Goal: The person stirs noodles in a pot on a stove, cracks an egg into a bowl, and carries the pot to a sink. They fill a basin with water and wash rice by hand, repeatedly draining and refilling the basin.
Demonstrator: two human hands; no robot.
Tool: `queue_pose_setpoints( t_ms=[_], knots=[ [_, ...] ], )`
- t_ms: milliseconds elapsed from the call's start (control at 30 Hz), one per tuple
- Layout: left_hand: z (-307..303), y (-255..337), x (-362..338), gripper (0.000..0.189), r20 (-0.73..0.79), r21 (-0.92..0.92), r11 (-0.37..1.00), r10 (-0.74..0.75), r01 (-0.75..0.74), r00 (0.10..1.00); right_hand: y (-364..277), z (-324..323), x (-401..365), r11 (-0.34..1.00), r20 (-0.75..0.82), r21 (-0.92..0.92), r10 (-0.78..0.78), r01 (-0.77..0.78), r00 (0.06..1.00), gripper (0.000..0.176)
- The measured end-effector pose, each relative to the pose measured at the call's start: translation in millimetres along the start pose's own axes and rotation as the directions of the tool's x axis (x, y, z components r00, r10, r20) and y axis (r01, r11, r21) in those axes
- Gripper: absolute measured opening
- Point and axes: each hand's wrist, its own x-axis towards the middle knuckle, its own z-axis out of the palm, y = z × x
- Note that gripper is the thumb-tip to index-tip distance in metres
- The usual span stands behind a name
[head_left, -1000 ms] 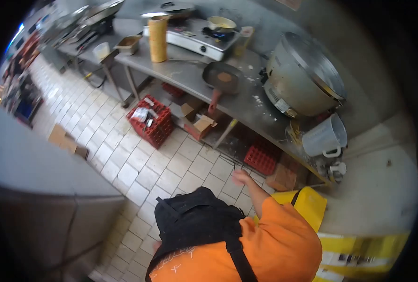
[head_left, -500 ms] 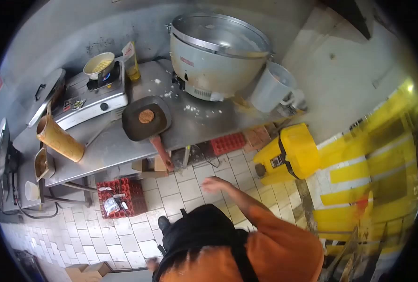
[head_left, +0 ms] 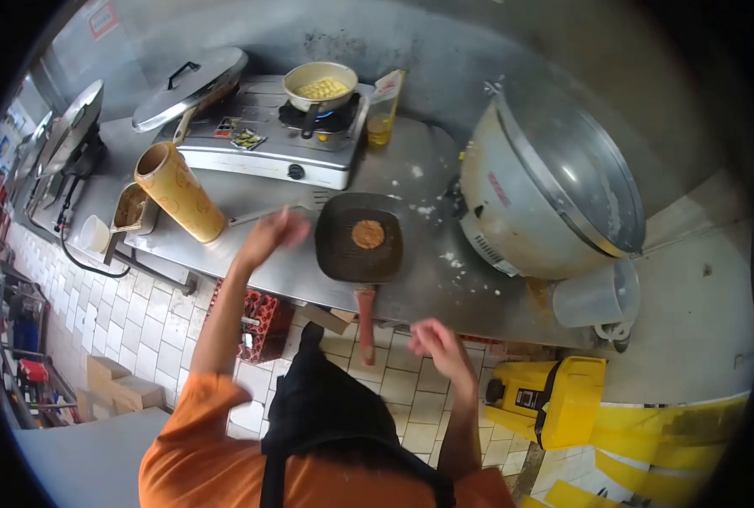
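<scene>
My left hand is over the counter's front part, blurred by motion, its fingers apart and nothing seen in them. Just beyond it lies a slotted metal spatula, its head beside the pan's upper left corner. A square grill pan holds a round browned patty. The pan rests on the counter, with its reddish handle jutting past the front edge. Right of that handle, my right hand is raised with loosely bent fingers, empty and apart from the handle.
On a lit gas stove sits a small pan of yellowish food. A patterned yellow cylinder stands left of the spatula. To the right are a large rice cooker, a plastic jug and, below, a yellow bin.
My view has turned, putting the pan nearer the middle. My left hand has come up over the counter near the spatula. My right hand is now close to the pan's handle.
</scene>
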Motion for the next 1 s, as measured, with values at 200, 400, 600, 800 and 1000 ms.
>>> queue_pose_setpoints(
  t_ms=[200,400,600,800,1000],
  knots=[
    [-29.9,69.1,197.7,0.063,0.026,-0.542,0.837,-0.068,0.071,0.997,-2.6,73.7,83.5,0.665,-0.174,-0.742,-0.069,-0.085,0.982,0.031],
    [-64.6,97.8,119.9,0.051,-0.148,0.056,0.997,-0.048,0.057,0.988,-60.7,201.4,213.4,0.977,0.126,-0.182,-0.087,0.109,0.988,0.02],
    [-81.3,5.4,-60.6,0.045,0.412,-0.107,0.957,-0.203,0.269,0.888,-12.9,281.5,371.8,0.439,0.313,-0.77,-0.373,0.463,0.874,0.04],
    [-78.4,-63.3,-167.3,0.039,-0.151,0.403,0.857,-0.283,0.321,0.947,-31.6,302.5,370.4,0.622,-0.123,-0.783,-0.112,-0.027,0.986,0.037],
    [-67.9,-111.3,-189.9,0.042,-0.361,0.432,0.788,-0.294,0.438,0.885,-6.2,314.2,387.7,0.962,-0.265,0.147,0.264,-0.231,0.928,0.03]
  ],
)
